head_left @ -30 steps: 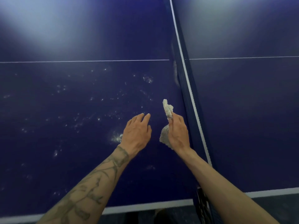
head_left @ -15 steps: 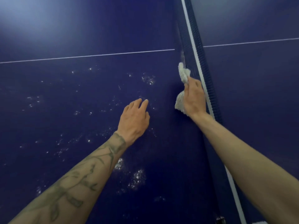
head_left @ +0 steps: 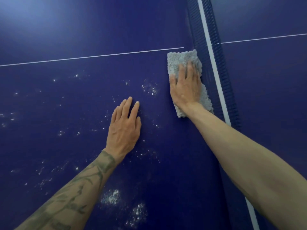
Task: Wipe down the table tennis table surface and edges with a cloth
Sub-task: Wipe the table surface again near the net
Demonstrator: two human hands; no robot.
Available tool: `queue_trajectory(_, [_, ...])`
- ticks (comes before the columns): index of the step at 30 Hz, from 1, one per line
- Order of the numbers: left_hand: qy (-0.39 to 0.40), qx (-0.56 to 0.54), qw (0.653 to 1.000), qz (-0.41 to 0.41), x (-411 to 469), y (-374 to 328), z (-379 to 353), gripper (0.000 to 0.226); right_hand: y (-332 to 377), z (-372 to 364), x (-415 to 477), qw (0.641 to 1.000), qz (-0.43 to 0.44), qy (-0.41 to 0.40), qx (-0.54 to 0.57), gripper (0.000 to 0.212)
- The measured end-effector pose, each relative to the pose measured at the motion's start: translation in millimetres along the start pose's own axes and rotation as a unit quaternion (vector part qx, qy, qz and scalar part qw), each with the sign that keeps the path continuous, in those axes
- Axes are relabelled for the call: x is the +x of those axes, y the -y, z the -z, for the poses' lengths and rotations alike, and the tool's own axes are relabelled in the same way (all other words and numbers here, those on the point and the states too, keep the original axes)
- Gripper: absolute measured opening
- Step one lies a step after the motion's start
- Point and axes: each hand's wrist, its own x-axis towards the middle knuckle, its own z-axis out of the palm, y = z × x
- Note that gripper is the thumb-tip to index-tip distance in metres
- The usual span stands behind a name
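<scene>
The pale grey, nubbly rectangular cloth lies flat on the dark blue matte counter of the table tennis table, just beside the dark blue mesh net with its white top band. The right hand presses on it with straight fingers lying close together and the thumb out to the side. The left hand rests palm-down, fingers straight and together, holding nothing. To wipe well, I would judge it best to press evenly through the whole palm and draw the cloth leftward in overlapping passes across the scattered white specks. Counted: one cloth, two hands, one net, two thin white line segments, and specks too many to count.
</scene>
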Motion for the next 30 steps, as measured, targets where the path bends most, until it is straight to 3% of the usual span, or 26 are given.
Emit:
queue_trajectory(7, [-0.025,0.016,1.000,-0.008,-4.2,8.0,-20.8,0.056,-15.2,8.4,30.6,0.999,-0.004,-0.038,-0.012,0.051])
queue_trajectory(14, [-0.044,0.009,0.999,-0.008,-3.7,6.7,-19.7,0.056,5.7,-9.1,55.0,0.997,-0.025,-0.050,-0.046,0.071])
queue_trajectory(18, [-0.051,0.005,0.999,-0.009,-3.2,5.2,-18.6,0.056,20.6,-13.7,26.9,0.993,0.105,-0.013,-0.054,0.069])
queue_trajectory(21, [-0.055,0.006,0.998,-0.006,-3.3,5.5,-18.3,0.057,-2.5,-8.9,17.5,0.986,0.146,0.013,-0.074,0.070])
queue_trajectory(27, [-0.046,0.007,0.999,-0.006,-3.6,7.2,-19.7,0.057,-5.6,1.4,63.6,0.997,0.017,0.005,-0.073,0.076])
queue_trajectory(30, [-0.053,0.008,0.999,-0.009,-3.3,7.2,-20.0,0.057,34.0,-16.5,44.4,0.995,0.061,0.006,-0.077,0.076])
